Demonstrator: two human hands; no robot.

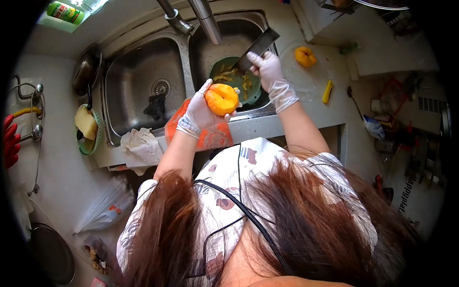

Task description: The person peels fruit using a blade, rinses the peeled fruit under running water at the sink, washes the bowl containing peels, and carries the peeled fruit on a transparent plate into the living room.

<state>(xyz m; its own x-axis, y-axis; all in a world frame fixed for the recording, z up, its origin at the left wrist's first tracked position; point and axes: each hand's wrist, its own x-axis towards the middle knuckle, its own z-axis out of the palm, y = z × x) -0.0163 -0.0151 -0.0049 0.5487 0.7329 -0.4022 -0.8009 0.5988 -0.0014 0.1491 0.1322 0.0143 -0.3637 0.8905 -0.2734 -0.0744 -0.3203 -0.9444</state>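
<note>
My left hand point(203, 107), in a thin white glove, is cupped palm up under a peeled yellow peach point(222, 99), with a groove running down its flesh. My gloved right hand point(270, 71) grips a broad, dark-bladed kitchen knife point(258, 48), tilted over the right sink basin. The blade is apart from the peach. Below the knife, a green bowl point(251, 95) in the basin holds strips of yellow peel point(224, 76). Another peeled peach point(305, 57) lies on the counter to the right, with a yellow-handled tool point(327, 92) nearer to me.
The left sink basin point(138, 71) has a dark scrubber near its drain. A faucet point(205, 21) reaches over the divider. An orange towel point(210, 136) and white cloth point(141, 148) hang over the front edge. A pan point(88, 71) and a green basket point(99, 129) stand left.
</note>
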